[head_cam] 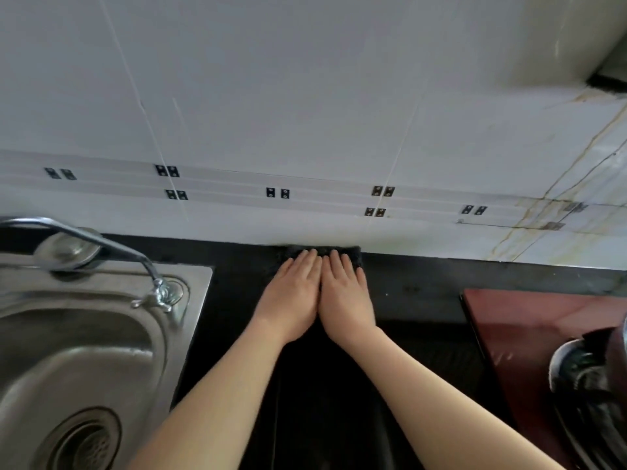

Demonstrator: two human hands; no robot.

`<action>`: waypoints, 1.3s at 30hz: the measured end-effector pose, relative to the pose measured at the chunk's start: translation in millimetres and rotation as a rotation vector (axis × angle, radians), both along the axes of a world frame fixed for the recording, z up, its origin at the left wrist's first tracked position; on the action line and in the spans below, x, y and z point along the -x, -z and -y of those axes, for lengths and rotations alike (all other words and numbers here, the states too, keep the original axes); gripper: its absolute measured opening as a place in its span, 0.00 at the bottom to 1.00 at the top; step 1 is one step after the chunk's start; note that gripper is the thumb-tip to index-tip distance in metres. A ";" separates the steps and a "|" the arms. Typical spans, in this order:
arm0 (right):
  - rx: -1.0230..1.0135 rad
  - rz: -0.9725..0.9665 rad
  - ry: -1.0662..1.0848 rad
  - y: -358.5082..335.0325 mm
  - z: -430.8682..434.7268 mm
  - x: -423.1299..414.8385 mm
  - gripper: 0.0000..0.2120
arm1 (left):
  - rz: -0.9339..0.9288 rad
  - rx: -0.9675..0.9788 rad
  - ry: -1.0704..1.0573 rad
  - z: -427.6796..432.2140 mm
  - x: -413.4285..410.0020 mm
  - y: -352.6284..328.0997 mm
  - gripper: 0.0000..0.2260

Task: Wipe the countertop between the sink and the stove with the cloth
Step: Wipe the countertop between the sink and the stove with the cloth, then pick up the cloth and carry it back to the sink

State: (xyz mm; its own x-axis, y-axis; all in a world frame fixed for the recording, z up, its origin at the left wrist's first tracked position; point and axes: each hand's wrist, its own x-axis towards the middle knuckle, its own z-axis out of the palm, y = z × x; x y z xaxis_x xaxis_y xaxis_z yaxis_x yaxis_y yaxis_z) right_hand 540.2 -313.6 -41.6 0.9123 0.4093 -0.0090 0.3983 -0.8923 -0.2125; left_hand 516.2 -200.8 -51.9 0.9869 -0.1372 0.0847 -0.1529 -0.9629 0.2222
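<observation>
A dark cloth (353, 253) lies flat on the black countertop (414, 293), pushed up against the white tiled wall. My left hand (292, 296) and my right hand (344, 296) rest side by side on top of it, palms down, fingers straight and together, thumbs touching. Most of the cloth is hidden under the hands; only its far edge and right corner show. The steel sink (78, 354) is to the left and the red stove top (529, 337) to the right.
A steel tap (101, 245) reaches over the sink from the back left. A drain strainer (84, 442) sits in the basin. A black burner grate with a metal pot edge (583, 385) stands on the stove at far right. The tiled wall (305, 130) bounds the counter.
</observation>
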 end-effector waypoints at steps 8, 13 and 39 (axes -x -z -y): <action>-0.062 -0.045 -0.180 3.6 -89.8 21.9 0.27 | -0.007 -0.041 -0.152 -84.0 40.2 -1.8 0.26; -0.383 -0.058 -0.282 -3.7 -64.5 24.2 0.25 | 0.122 -0.102 -0.194 -72.2 50.3 -5.0 0.23; 0.334 -0.161 -0.371 -78.0 -42.2 148.0 0.08 | -0.319 -0.062 0.068 -67.7 169.7 -47.1 0.25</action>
